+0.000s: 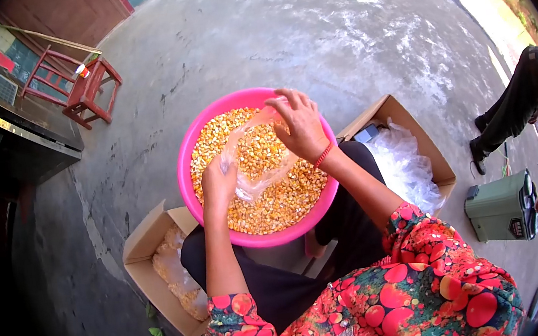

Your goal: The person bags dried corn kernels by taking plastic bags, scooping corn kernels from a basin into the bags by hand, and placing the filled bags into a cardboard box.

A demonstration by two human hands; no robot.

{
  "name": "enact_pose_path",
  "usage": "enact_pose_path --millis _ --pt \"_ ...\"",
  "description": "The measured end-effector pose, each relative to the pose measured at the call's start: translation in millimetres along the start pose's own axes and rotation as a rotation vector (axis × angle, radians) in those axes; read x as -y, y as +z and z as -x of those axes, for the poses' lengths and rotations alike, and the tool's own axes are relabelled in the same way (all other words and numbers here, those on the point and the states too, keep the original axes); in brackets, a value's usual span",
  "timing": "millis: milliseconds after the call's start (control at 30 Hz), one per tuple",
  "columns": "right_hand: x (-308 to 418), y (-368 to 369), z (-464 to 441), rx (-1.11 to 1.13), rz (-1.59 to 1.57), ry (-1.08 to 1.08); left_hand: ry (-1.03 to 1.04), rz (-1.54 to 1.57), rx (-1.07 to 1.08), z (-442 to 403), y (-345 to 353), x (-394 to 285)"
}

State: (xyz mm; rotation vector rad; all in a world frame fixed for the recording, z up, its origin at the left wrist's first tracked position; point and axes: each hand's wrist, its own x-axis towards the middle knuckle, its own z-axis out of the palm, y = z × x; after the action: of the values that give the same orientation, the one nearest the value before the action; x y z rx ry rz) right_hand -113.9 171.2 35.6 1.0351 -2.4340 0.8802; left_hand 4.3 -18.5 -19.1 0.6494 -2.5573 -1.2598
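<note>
A pink basin (184,153) full of loose corn kernels (268,216) stands in front of my knees. Over the corn, a clear plastic bag (244,184) is stretched between my two hands with its mouth spread wide. My left hand (219,182) grips the near left side of the bag, fingers closed on the film. At the far right side, my right hand (298,124), with a red bracelet at the wrist, pinches the rim of the bag. Kernels show through and inside the bag's opening; whether any lie in the bag, I cannot tell.
Right of the basin, a cardboard box (440,164) holds clear plastic bags (406,164). At left, another cardboard box (135,251) holds bagged corn. A green bin (499,210) stands near another person's legs (516,104). A red chair (88,89) with a cup is farther back.
</note>
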Motion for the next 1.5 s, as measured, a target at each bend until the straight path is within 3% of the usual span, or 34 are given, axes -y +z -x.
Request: enact_pose_path --millis 67,133,200,267,333,367,533,600,700,800,867,933,967,1000,1067,1133,1200,1233,1333,1500 --pt "-16.9 6.6 -0.1 -0.008 0.1 0.074 0.041 0.053 0.021 -3.0 3.0 7.3" --pt "-36.2 19.5 1.5 -0.055 0.111 0.077 -0.01 0.381 -0.019 -7.5 7.1 10.7" --pt "-50.6 23.9 0.0 0.384 0.055 0.293 -0.038 0.517 -0.043 -12.4 12.9 10.4" --pt "-61.2 33.0 -0.2 0.365 0.043 0.249 -0.177 0.957 -0.093 -12.0 12.6 -1.4" --pt "-63.5 36.7 -5.2 0.246 -0.6 0.455 -0.225 0.984 -0.072 -14.1 6.2 3.5" --pt "-64.3 38.5 -6.6 0.205 -0.78 0.496 -0.24 1.069 -0.077 -15.9 3.7 5.4" --pt "-37.3 10.9 -27.9 0.268 -0.951 0.535 -0.233 1.259 -0.106 -10.8 -19.4 -26.7" --pt "-32.1 10.2 -31.8 0.181 -0.99 0.458 -0.219 1.227 -0.1 -12.4 -21.7 -16.2" --pt "-38.0 10.9 -34.4 0.181 -1.08 0.55 -0.144 1.132 0.018 -13.9 -19.2 -12.6" --pt "-50.2 8.7 -24.7 0.197 -1.019 0.628 -0.197 0.949 -0.008 -9.1 -8.1 -25.0" --pt "-54.6 2.9 -18.3 0.22 -1.011 0.689 -0.117 0.865 0.044 -5.2 -9.5 -34.5" --pt "-49.7 -4.4 -10.1 -0.028 -0.727 0.401 -0.097 0.881 0.03 -12.1 -2.6 -24.4" --pt "-63.4 -2.6 -5.9 -0.162 -0.419 0.099 -0.019 0.798 -0.041 -14.7 0.8 -20.4" --pt "-56.4 -16.0 -3.9 -0.158 -0.421 0.101 0.056 0.712 -0.111 -15.3 1.8 -20.2" --pt "-25.6 -54.3 8.8 0.11 -0.568 0.231 0.103 0.633 -0.123 -11.6 -2.2 -27.7" --pt "-11.8 -58.3 28.4 0.501 -0.763 0.123 -0.046 0.75 -0.079 -8.2 -3.0 -36.1" --pt "-6.3 -52.4 42.3 0.877 -0.499 -0.147 -0.02 0.661 -0.036 -7.5 -1.0 -30.1" --pt "-17.7 -30.3 56.1 0.909 -0.345 -0.209 -0.003 0.685 -0.034 -7.6 1.0 -29.4" --pt "-26.2 9.0 79.5 0.512 -0.032 0.003 -0.023 0.735 -0.04 -4.5 0.0 -33.9" --pt "-10.8 48.3 89.7 0.624 0.07 0.076 -0.036 0.976 -0.044 -4.0 -2.6 -39.4"
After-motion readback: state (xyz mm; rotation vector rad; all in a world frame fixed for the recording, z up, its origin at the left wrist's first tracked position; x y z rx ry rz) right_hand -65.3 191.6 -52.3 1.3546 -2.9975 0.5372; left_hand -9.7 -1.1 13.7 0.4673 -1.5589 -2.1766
